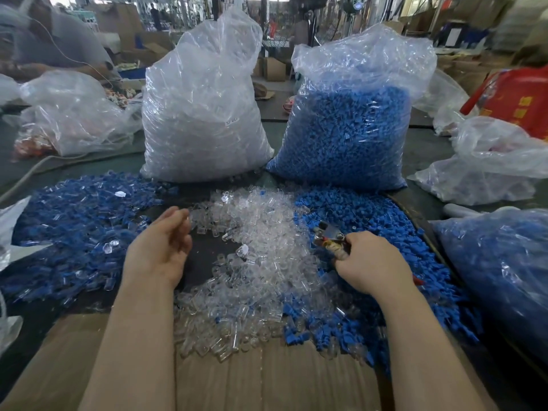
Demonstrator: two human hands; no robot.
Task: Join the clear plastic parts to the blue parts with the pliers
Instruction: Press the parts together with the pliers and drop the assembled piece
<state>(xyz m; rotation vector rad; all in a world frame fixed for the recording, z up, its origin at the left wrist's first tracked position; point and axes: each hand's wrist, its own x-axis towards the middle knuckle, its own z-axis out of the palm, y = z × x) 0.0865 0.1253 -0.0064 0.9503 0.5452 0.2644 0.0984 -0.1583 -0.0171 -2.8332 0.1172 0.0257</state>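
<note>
On table [421,161], mid-front: heap of clear parts [261,250], glassy, small; blue parts [370,215] piled just right. Held pliers [327,237] in right hand [373,262], fingers curled round wrapped handles, metal jaws over heaps' border. Left hand [160,247] relaxed, fingers apart, holding nothing.

A factory or assembly workshop floor is shown. Small moulded parts are handled in bulk: a tall clear sack of clear plastic parts [204,114] and another of blue parts [350,129] are stood on a dark worktable [427,149], with loose heaps spread in front of them. More filled plastic bags [74,114] are laid along the table's sides. Flattened cardboard [267,381] is spread at the near edge. Cardboard cartons [274,69] are stacked on the floor behind, and a large hall with columns is seen, blurred, in the background.
</note>
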